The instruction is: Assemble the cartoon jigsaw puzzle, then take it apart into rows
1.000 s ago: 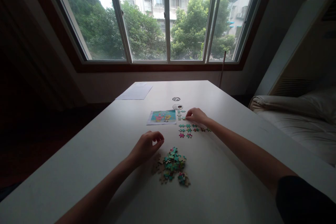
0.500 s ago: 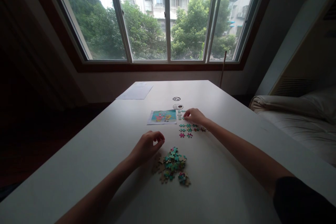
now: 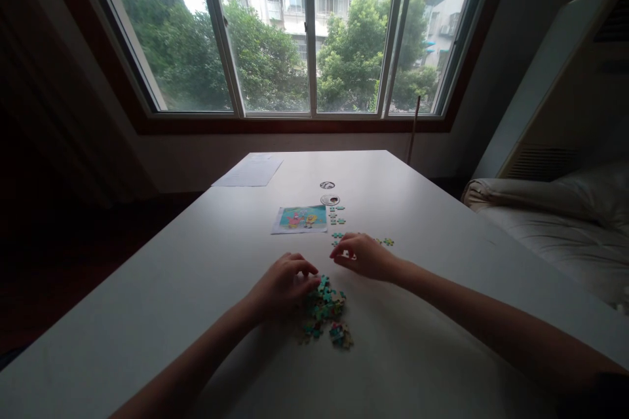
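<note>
Left hand (image 3: 285,280) at edge of puzzle pile (image 3: 325,308), right hand (image 3: 362,255) curled by laid-out pieces (image 3: 337,235). Pinching anything? Can't tell. Sorting step, apparently; next move calls for light fingertip pick.

Right hand (image 3: 361,255) is drawn back from the upper puzzle pieces (image 3: 341,221), which are now left uncovered. Nearer rows of pieces (image 3: 388,241) are partly hidden by it instead. Left hand (image 3: 285,280) is shifted to the far-left edge of the pile (image 3: 327,304), where tan pieces are screened; contact cannot be told.
</note>
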Tool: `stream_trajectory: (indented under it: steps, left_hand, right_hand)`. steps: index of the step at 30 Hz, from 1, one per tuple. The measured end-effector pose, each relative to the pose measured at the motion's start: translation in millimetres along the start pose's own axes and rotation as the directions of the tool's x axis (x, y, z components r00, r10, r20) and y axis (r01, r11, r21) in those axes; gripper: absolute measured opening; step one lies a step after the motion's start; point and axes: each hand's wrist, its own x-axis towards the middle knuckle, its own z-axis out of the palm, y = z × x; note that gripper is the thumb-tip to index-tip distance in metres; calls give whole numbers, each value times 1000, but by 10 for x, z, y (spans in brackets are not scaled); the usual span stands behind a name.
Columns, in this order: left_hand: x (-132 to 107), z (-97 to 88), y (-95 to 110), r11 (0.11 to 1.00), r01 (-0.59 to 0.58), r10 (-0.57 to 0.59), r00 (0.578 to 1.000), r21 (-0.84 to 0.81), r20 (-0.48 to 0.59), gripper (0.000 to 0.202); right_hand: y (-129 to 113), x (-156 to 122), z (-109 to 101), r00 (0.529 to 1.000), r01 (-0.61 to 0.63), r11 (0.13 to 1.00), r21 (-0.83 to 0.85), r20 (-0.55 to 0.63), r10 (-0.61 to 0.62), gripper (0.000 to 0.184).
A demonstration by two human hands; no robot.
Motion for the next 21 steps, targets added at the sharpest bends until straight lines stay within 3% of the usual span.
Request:
stream_trajectory:
  steps: [6, 13, 21]
  left_hand:
    - [-47, 102, 128, 1000, -21, 21, 1000, -11, 2, 18]
    - [-42, 104, 161, 989, -75, 75, 997, -125, -4, 17]
    - [-32, 128, 197, 964, -41, 35, 999, -262, -28, 18]
  right_hand:
    - [-240, -381, 71, 999, -4, 999, 40, -54, 6, 19]
    - [-252, -390, 138, 994, -40, 995, 95, -102, 50, 14]
    - [-258, -416, 217, 993, 10, 988, 155, -116, 8, 9]
